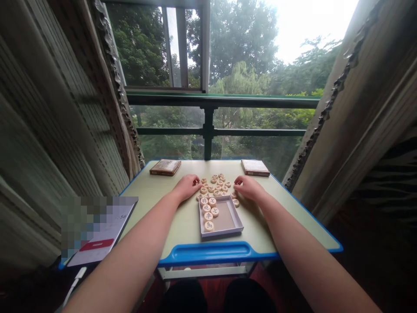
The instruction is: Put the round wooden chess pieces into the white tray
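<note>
Several round wooden chess pieces lie in a loose heap on the pale table. In front of them sits a shallow grey box holding several more pieces in a column along its left side. My left hand rests at the left edge of the heap, fingers curled onto the pieces there. At the right edge of the heap my right hand has its fingers bent and touching the pieces. What either hand pinches is too small to tell.
A brown flat box lies at the table's back left and a similar one at the back right. A blue handle rim runs along the front edge. A phone with a cable rests at the left. Curtains flank the table; a railing and window stand behind.
</note>
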A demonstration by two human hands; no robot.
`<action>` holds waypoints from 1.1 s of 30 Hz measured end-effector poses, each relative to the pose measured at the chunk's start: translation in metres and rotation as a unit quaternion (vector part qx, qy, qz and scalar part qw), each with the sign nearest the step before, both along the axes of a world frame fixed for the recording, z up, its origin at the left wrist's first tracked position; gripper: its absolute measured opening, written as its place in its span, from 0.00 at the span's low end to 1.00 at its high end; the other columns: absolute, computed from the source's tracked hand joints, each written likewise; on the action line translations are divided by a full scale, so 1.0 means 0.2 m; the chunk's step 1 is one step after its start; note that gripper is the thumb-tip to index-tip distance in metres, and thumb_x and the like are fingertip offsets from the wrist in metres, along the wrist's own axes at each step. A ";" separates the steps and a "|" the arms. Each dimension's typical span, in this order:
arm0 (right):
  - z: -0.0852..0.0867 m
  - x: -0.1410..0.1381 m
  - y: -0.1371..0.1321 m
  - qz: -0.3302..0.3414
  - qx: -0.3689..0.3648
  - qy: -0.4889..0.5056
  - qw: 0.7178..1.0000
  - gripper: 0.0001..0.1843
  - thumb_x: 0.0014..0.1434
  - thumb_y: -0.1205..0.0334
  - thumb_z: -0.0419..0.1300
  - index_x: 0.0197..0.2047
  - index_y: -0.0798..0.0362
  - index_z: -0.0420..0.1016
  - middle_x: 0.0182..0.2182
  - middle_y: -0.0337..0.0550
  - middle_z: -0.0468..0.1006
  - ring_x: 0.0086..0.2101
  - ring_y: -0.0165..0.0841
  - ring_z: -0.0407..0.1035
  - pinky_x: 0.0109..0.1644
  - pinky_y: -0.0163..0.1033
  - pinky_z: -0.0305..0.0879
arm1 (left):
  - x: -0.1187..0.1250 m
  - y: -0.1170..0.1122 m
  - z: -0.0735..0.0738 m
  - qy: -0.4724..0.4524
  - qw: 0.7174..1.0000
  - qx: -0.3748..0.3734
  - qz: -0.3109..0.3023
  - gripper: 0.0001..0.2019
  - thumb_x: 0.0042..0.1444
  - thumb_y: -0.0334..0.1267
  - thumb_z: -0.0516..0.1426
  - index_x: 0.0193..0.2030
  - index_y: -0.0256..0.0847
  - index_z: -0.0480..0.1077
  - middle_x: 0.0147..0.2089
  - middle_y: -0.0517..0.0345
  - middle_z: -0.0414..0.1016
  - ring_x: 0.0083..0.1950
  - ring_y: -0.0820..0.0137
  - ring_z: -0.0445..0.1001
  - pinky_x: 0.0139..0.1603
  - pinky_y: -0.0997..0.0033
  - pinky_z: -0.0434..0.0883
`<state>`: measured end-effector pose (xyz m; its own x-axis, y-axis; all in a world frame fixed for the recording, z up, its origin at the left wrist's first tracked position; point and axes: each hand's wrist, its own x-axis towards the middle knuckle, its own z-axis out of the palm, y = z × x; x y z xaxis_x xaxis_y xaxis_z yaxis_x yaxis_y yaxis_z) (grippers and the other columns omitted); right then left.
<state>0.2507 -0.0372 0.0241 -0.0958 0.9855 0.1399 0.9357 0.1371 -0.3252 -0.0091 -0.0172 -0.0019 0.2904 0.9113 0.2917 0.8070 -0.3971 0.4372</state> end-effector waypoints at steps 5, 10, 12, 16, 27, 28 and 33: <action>0.00 -0.01 -0.01 -0.004 0.002 0.008 1.000 0.14 0.49 0.60 0.56 0.39 0.53 0.74 0.38 0.46 0.75 0.37 0.33 0.67 0.37 0.32 0.59 | -0.01 -0.01 0.00 -0.019 1.000 -0.007 0.002 0.14 0.49 0.42 0.55 0.41 0.38 0.70 0.40 0.50 0.71 0.40 0.66 0.70 0.44 0.67 0.67; 0.00 -0.01 0.00 -0.001 -0.002 0.006 1.000 0.12 0.49 0.60 0.56 0.36 0.54 0.75 0.37 0.45 0.76 0.36 0.32 0.67 0.36 0.32 0.58 | -0.01 -0.01 0.00 -0.026 1.000 -0.010 0.006 0.15 0.50 0.43 0.54 0.41 0.37 0.70 0.40 0.49 0.71 0.39 0.66 0.70 0.44 0.66 0.67; 0.00 -0.01 0.00 0.002 0.002 0.006 1.000 0.12 0.49 0.61 0.56 0.36 0.54 0.75 0.37 0.45 0.76 0.36 0.32 0.67 0.35 0.32 0.58 | 0.00 -0.01 0.00 -0.038 0.999 -0.010 0.007 0.15 0.49 0.43 0.54 0.41 0.37 0.70 0.40 0.49 0.71 0.39 0.66 0.70 0.44 0.66 0.67; 0.01 -0.01 -0.01 0.016 0.005 0.012 1.000 0.12 0.49 0.63 0.56 0.36 0.55 0.75 0.36 0.45 0.76 0.35 0.32 0.68 0.35 0.32 0.58 | 0.00 -0.01 -0.01 -0.084 0.996 -0.039 0.020 0.15 0.48 0.39 0.54 0.43 0.36 0.69 0.42 0.49 0.70 0.38 0.68 0.70 0.43 0.68 0.69; 0.03 -0.01 -0.03 0.011 0.004 0.038 0.999 0.12 0.49 0.60 0.57 0.37 0.56 0.74 0.35 0.45 0.76 0.34 0.32 0.68 0.33 0.31 0.58 | -0.02 -0.01 -0.02 -0.081 0.997 -0.016 0.006 0.15 0.48 0.32 0.52 0.44 0.36 0.68 0.44 0.49 0.69 0.41 0.69 0.70 0.46 0.68 0.69; 0.02 -0.01 -0.03 0.010 0.003 0.038 0.999 0.12 0.49 0.60 0.57 0.37 0.55 0.74 0.35 0.45 0.76 0.34 0.32 0.68 0.33 0.31 0.58 | -0.02 -0.01 -0.02 -0.078 0.997 -0.016 0.006 0.14 0.49 0.34 0.52 0.44 0.36 0.69 0.43 0.49 0.69 0.41 0.69 0.70 0.46 0.68 0.69; 0.02 -0.01 -0.02 0.013 0.007 0.024 1.000 0.11 0.49 0.60 0.57 0.36 0.54 0.75 0.36 0.45 0.76 0.35 0.32 0.67 0.34 0.31 0.57 | -0.03 -0.01 -0.01 -0.062 0.998 -0.012 0.014 0.12 0.51 0.39 0.53 0.40 0.38 0.70 0.38 0.52 0.71 0.38 0.68 0.70 0.44 0.67 0.69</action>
<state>0.2479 -0.0408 0.0274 -0.1138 0.9808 0.1582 0.9154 0.1654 -0.3670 -0.0143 -0.0202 -0.0029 0.2276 0.9261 0.3009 0.7573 -0.3626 0.5432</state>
